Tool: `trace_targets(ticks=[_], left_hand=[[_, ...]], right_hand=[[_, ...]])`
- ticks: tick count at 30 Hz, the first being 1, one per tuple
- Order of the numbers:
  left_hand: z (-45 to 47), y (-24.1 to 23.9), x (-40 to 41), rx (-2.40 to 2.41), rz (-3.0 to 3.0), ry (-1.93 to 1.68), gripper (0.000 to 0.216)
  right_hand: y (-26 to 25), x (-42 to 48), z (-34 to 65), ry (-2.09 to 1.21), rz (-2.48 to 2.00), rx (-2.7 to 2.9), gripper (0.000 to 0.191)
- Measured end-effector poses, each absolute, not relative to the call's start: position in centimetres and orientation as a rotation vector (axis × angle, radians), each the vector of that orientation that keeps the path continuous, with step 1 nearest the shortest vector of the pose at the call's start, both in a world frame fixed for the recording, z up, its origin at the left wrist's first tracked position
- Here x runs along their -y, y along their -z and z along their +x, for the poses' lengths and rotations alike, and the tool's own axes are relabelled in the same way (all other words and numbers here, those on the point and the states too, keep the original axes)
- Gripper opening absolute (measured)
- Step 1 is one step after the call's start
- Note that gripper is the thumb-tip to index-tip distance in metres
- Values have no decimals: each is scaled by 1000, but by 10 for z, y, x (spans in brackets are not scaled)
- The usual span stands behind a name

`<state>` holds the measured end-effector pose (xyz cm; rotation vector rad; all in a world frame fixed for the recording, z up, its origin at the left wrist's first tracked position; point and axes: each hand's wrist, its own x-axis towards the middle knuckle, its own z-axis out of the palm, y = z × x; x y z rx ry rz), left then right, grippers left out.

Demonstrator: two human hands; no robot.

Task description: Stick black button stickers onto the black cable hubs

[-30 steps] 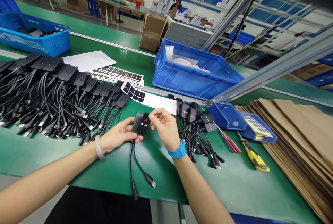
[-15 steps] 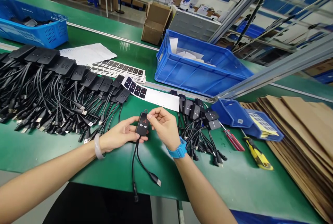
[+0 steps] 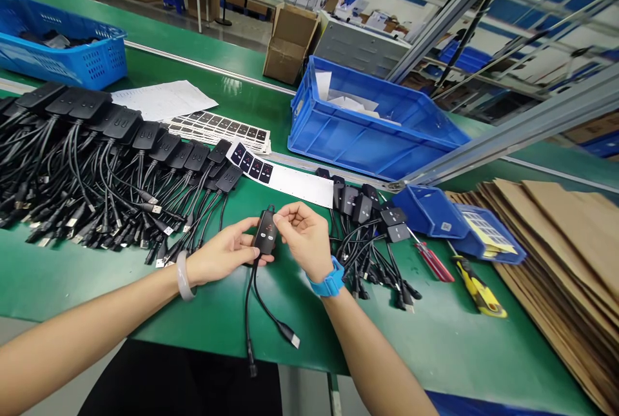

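My left hand [image 3: 232, 250] is closed around a small black controller box [image 3: 265, 233], thumb on its lower edge and fingers behind. The box has a black face with a red print and two pale buttons. Two black cables [image 3: 255, 303] hang from it, one ending in a USB plug [image 3: 291, 338]. My right hand [image 3: 302, 233] pinches thumb and forefinger together at the box's upper right corner; what lies between the fingertips is hidden. Beyond my hands lies a white label sheet [image 3: 302, 185] with several black labels at its left end.
Many black controllers with cables [image 3: 120, 164] pile up at left, a smaller group [image 3: 367, 235] at right. A red screwdriver [image 3: 435, 262], yellow cutter [image 3: 481, 290], small blue trays [image 3: 430, 211] and stacked cardboard [image 3: 565, 261] lie farther right. Behind stands a blue crate [image 3: 372, 138].
Both hands stay at nearly the same spot. The controller box has tilted slightly, and my right fingers remain pinched at its upper right corner.
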<state>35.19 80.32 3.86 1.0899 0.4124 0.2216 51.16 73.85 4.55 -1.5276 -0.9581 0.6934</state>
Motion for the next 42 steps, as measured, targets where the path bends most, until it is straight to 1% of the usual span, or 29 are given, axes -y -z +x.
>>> trace_targets(ticks=[6, 8, 12, 15, 17, 18, 20, 21, 23, 28, 30, 32, 35, 36, 37, 39, 42], left_hand=[[351, -37, -803, -419, 1104, -246, 53], [350, -37, -804, -433, 1078, -253, 52], [350, -36, -808, -491, 974, -288, 43], [351, -35, -811, -543, 964, -360, 35], [352, -34, -812, -574, 994, -404, 36], [352, -33, -813, -584, 1015, -416, 37], [353, -32, -813, -587, 1054, -426, 42], [354, -31, -812, -584, 1072, -426, 44], [355, -30, -812, -579, 1098, -426, 46], [355, -30, -811, -582, 1127, -415, 49], [355, -32, -810, -599, 1114, -431, 52], [355, -35, -810, -604, 1060, -470, 55], [355, -36, -810, -526, 948, -488, 64], [355, -35, -810, -493, 935, -473, 66], [354, -33, -811, -472, 948, -458, 67], [353, -28, -814, -470, 1085, -449, 64], [351, -21, -817, -491, 1511, -485, 48]], right_hand=[[-39, -737, 509, -547, -1582, 1014, 13], [-37, -737, 510, -516, -1621, 1040, 18], [-37, -739, 509, -579, -1660, 1101, 44], [-35, -739, 505, -720, -1635, 1245, 70], [-32, -738, 501, -827, -1575, 1332, 80], [-30, -738, 500, -876, -1532, 1347, 79], [-25, -737, 498, -938, -1454, 1317, 65], [-22, -737, 497, -947, -1433, 1286, 59], [-18, -738, 495, -927, -1431, 1224, 52], [-18, -741, 490, -868, -1473, 1196, 47], [-20, -740, 488, -845, -1495, 1233, 49], [-21, -739, 485, -746, -1562, 1307, 57], [-19, -739, 488, -491, -1702, 1468, 80], [-18, -740, 493, -414, -1743, 1513, 83], [-19, -741, 502, -347, -1790, 1537, 83], [-23, -743, 528, -218, -1924, 1520, 74], [-40, -741, 580, 11, -2245, 1366, 61]])
